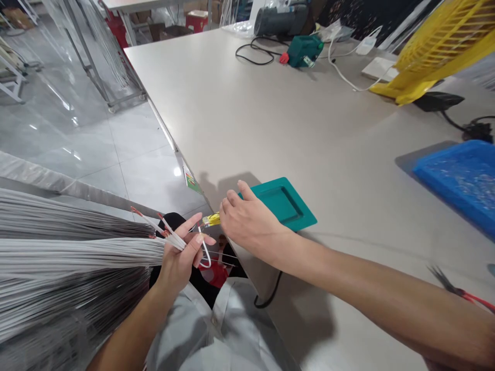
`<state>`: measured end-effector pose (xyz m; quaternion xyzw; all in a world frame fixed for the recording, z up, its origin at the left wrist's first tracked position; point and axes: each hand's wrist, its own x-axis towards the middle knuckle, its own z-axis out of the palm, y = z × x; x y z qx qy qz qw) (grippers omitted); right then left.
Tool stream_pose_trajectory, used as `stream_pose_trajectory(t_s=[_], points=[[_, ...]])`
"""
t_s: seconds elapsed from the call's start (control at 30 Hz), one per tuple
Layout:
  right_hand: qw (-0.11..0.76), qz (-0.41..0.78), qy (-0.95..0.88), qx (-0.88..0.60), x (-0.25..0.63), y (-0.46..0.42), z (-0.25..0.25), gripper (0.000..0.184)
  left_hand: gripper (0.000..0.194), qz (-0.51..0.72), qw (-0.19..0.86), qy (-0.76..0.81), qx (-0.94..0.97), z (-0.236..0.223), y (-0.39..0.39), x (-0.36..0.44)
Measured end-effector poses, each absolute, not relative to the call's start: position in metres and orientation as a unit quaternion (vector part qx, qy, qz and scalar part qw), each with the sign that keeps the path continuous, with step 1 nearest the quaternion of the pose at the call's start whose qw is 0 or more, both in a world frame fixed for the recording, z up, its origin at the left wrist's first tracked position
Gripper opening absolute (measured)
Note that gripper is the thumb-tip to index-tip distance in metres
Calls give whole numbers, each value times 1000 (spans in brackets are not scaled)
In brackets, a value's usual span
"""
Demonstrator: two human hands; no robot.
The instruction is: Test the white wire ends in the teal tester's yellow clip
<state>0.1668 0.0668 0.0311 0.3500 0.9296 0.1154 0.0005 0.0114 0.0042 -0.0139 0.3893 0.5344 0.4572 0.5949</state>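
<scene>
My left hand [183,252] is closed around several white cables [176,239], their copper strands bare at the tips. One white cable bends in a loop below its fingers. My right hand [243,214] grips a small yellow tool [211,220] with a shiny end. That end is close to the fingertips of my left hand and a cable end; whether they touch cannot be made out. Behind my right hand a flat teal tray [284,203] lies at the table's edge, partly hidden by the hand.
Long bundles of grey-white cable [69,252] stretch out at the left. On the table [247,113] are a blue tray [460,175], red-handled pliers or tweezers [460,292], a yellow fan [433,51], a green device [303,51] and a grey motor [278,20]. A black cord [270,293] hangs at the near edge.
</scene>
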Motion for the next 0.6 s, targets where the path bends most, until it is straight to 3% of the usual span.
stream_pose_trajectory(t_s=[0.4,0.6], points=[[89,82,934,336,165,76,37,19,52,454,582,548,393,-18,6,19],[54,58,938,336,166,78,33,18,57,429,580,566,400,-19,9,20]])
